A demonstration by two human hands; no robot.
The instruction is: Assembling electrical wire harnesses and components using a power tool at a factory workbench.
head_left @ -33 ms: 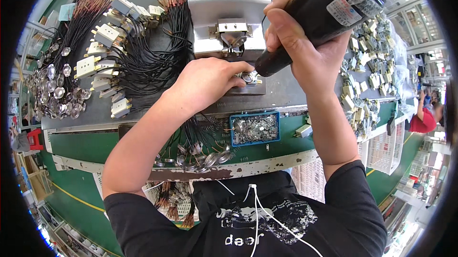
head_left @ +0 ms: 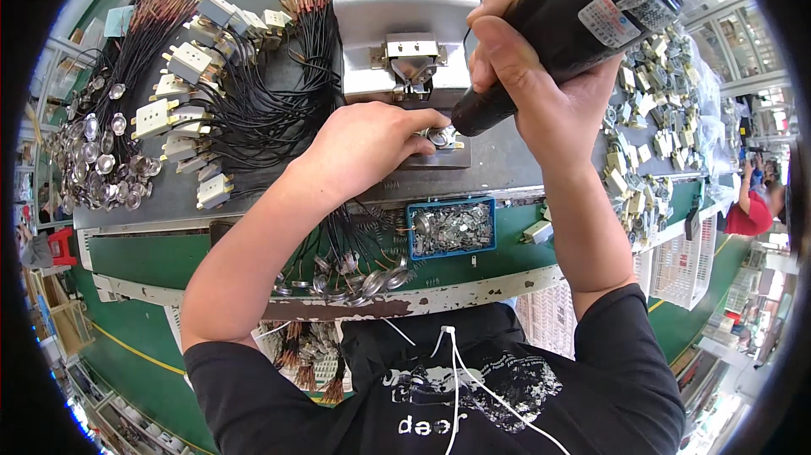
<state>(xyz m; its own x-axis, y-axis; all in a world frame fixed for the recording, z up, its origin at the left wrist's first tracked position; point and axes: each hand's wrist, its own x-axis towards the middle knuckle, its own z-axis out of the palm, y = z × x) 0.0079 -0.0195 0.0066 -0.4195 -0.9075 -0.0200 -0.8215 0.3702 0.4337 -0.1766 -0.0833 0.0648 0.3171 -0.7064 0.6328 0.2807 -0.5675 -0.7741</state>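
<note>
My right hand point(head_left: 541, 87) is wrapped round a black electric screwdriver point(head_left: 568, 26), which slants down to the left. The tool's narrow end reaches a small part with a round metal cap point(head_left: 441, 137), resting on a metal block point(head_left: 439, 163); its very tip and any screw cannot be made out. From the left, my left hand point(head_left: 367, 138) pinches this capped part between thumb and forefinger; the other fingers are curled under. Just beyond stands a silver metal fixture point(head_left: 405, 11) with a small white ceramic-like piece point(head_left: 411, 49) on its front.
Bundles of black wires point(head_left: 274, 100) with pale connector blocks point(head_left: 187, 62) lie left, with metal caps point(head_left: 101, 151) farther left. A blue tray point(head_left: 454, 250) of small metal pieces sits near the front edge. More blocks point(head_left: 646, 151) spread at right. Someone in red point(head_left: 749, 212) is far right.
</note>
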